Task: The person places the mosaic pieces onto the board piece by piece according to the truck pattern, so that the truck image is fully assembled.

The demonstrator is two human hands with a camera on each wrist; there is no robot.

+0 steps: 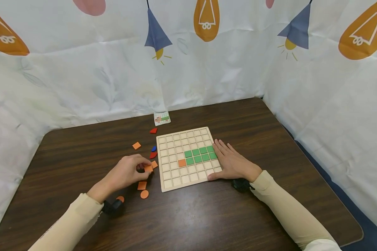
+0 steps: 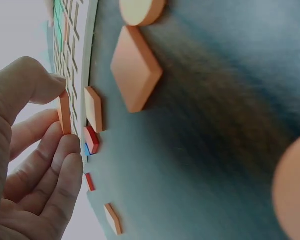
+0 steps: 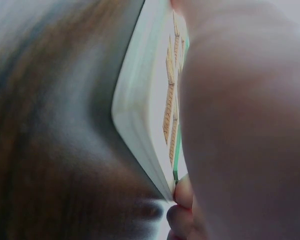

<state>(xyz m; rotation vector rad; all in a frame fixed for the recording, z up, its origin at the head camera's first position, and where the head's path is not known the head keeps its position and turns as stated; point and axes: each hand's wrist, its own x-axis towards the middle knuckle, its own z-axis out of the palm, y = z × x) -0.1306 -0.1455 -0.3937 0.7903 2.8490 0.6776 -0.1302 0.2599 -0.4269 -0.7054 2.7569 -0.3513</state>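
Note:
My left hand (image 1: 125, 170) pinches an orange square tile (image 2: 64, 112) between thumb and fingers, just left of a wooden grid board (image 1: 185, 184). Another orange square (image 1: 154, 164) lies on the table close by those fingertips. On the board, two rows of green square tiles (image 1: 196, 152) run to the right edge, and a single orange tile (image 1: 182, 162) sits at the left end of the lower row. The right hand (image 1: 234, 164) rests at the board's right edge with straight, spread fingers, the thumb at the near corner. It covers part of that edge.
Left of the board lie loose orange squares (image 1: 136, 145), orange round pieces (image 1: 144, 194), red pieces (image 1: 153, 130) and a blue piece (image 1: 154, 149). A small printed pattern card (image 1: 162, 118) lies beyond the board. A patterned white curtain (image 1: 119, 69) hangs behind the brown table (image 1: 188, 223).

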